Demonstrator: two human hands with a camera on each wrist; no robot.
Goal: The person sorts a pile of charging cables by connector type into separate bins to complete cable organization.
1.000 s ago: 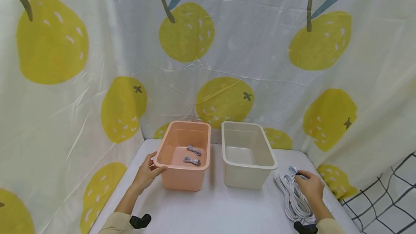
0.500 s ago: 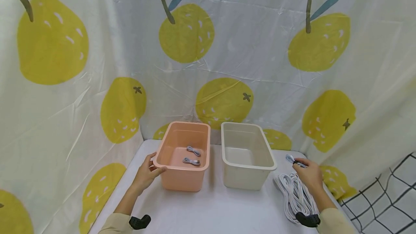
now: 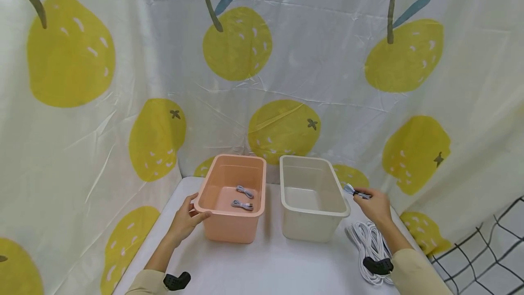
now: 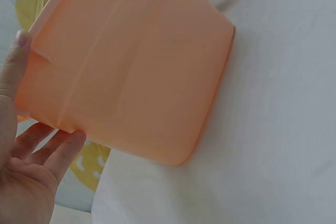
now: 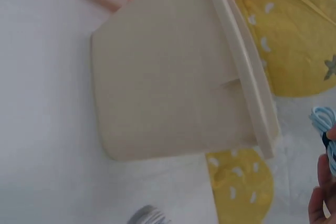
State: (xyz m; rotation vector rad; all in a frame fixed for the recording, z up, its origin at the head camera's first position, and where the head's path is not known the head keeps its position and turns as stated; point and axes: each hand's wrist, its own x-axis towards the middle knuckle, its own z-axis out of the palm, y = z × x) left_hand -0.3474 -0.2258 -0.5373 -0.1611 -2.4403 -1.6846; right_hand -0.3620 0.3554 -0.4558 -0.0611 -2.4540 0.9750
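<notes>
Left hand (image 3: 183, 222) and right hand (image 3: 375, 205) are both busy, I can see. The left grips the near left corner of an orange bin (image 3: 231, 229), thumb on the rim and fingers tucked against the side wall below it. The right pinches a small coiled cable (image 5: 324, 119), pale blue-white and bound with a dark tie, and holds it up just beside the right rim of a cream bin (image 3: 307, 229), without touching it.

Both bins stand upright on the white table (image 3: 278, 267), side by side with a narrow gap between them. Two more bundled cables lie on the floor of the orange one, the far cable (image 3: 244, 191) and the near cable (image 3: 242, 205), close together but apart. Under the right forearm, on the table, is a thick hank of white cord (image 3: 365, 240). Behind everything hangs a pale curtain (image 3: 327, 49) printed with big yellow fruit.
</notes>
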